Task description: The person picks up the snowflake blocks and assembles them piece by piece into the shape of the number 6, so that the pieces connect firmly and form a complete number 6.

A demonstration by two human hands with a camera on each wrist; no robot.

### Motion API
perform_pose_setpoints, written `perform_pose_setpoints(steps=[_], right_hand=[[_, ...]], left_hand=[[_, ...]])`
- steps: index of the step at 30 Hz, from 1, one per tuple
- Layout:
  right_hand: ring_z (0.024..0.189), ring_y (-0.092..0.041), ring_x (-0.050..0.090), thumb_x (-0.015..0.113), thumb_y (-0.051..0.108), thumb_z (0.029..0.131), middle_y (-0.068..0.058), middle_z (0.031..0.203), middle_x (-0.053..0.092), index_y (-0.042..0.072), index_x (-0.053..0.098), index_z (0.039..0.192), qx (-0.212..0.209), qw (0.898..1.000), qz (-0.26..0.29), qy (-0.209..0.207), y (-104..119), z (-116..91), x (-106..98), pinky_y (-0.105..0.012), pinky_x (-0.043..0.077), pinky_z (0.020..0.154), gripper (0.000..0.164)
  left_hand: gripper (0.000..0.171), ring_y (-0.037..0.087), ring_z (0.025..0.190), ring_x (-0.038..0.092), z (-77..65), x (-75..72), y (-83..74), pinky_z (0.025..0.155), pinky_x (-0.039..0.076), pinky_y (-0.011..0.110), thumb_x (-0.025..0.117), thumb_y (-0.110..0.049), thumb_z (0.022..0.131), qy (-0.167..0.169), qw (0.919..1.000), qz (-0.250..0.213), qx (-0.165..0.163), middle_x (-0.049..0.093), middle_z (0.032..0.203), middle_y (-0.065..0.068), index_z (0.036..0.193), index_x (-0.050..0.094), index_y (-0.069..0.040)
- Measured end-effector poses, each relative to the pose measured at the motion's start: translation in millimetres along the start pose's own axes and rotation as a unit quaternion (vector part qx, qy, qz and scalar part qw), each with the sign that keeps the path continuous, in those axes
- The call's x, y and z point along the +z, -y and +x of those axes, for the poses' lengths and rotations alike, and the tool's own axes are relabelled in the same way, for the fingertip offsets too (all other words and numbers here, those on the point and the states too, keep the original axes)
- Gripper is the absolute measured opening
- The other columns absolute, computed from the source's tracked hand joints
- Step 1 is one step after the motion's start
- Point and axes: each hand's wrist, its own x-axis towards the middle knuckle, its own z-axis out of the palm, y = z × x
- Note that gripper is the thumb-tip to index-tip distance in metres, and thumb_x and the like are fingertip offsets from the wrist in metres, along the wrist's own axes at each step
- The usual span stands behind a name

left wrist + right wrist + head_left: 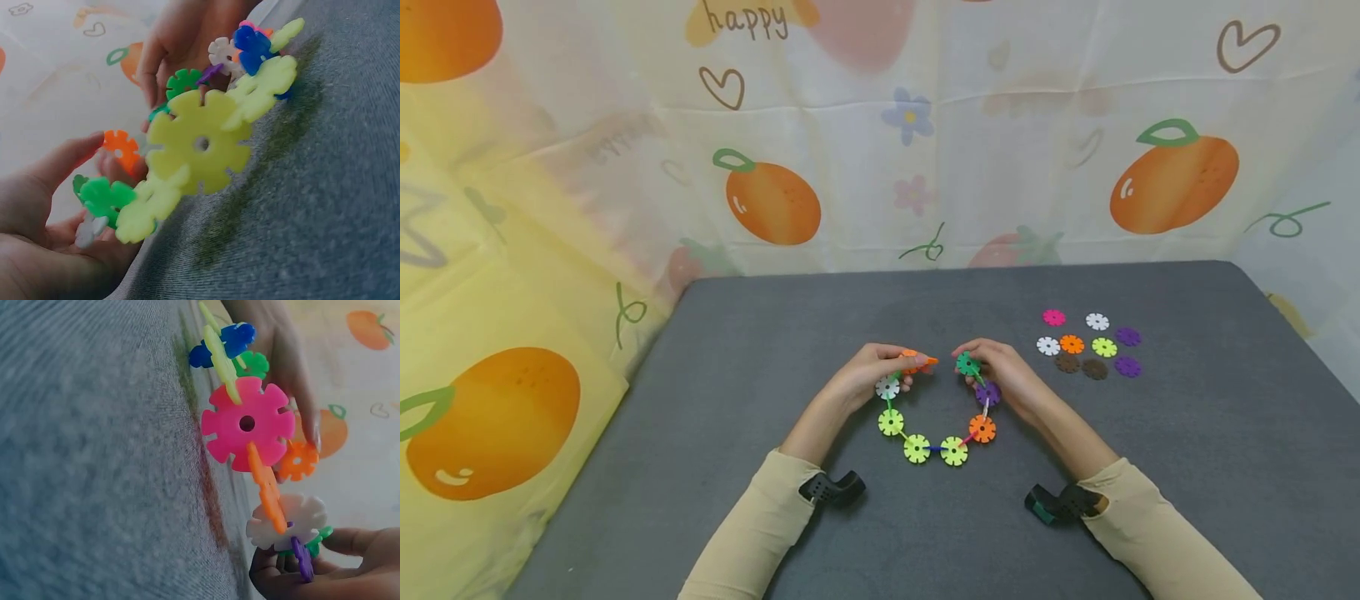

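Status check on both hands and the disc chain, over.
Left hand pinching orange disc; right hand gripping green disc. Disc chain unclosed, ends apart. Loose discs well aside, not between ends.

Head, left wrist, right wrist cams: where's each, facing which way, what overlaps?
Head: worn on the head, facing forward and down at the table and disc chain; sleeves, left grip and right grip show.
Left wrist: on that wrist, facing the disc chain; left grip at lower left, right grip beyond.
Right wrist: on that wrist, facing the disc chain; right grip at lower right, left grip beyond.
Shared: both wrist views show the disc chain and printed cloth.
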Motion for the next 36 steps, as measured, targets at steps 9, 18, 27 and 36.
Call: perform_pose_setpoints(steps=[9,18,27,36], right_hand=[[0.072,-0.012,0.053,0.04,0.016,0.098,-0.002,0.088,0.058,-0.009,0.055,0.115,-0.007,1.0,-0.007,0.006,0,0,6,-0.024,0.049,0.069,0.034],[0.076,-0.013,0.053,0.039,0.014,0.098,-0.006,0.099,0.057,-0.007,0.058,0.117,-0.01,1.0,-0.018,0.003,-1,-2,10,-0.024,0.049,0.072,0.035],[0.075,-0.012,0.053,0.042,0.011,0.095,-0.004,0.094,0.051,-0.002,0.051,0.107,0.002,1.0,0.002,-0.008,-2,-1,12,-0.023,0.049,0.07,0.02],[0.073,-0.012,0.054,0.043,0.012,0.094,-0.004,0.093,0.051,-0.003,0.051,0.106,0.003,1.0,0.005,0.007,-2,0,14,-0.022,0.049,0.069,0.021]], left_hand=[[0.028,0.012,0.059,0.051,1.0,6.2,-3.7,0.059,0.051,0.025,0.073,-0.021,0.087,0.008,0.9993,0.015,-0.033,0.065,0.074,0.001,0.108,0.073,-0.003],[0.029,0.011,0.054,0.043,3.9,12.5,-4.1,0.052,0.042,0.024,0.076,-0.022,0.085,-0.002,0.9983,-0.007,-0.058,0.064,0.076,0.0,0.108,0.073,-0.004],[0.03,0.01,0.052,0.041,3.0,15.6,-2.4,0.052,0.039,0.024,0.074,-0.019,0.087,0.002,0.9989,-0.019,-0.043,0.061,0.07,-0.001,0.111,0.072,-0.003],[0.03,0.01,0.051,0.04,3.0,16.4,-2.5,0.052,0.038,0.024,0.074,-0.018,0.087,0.001,0.999,-0.02,-0.039,0.056,0.066,-0.001,0.111,0.071,0.0]])
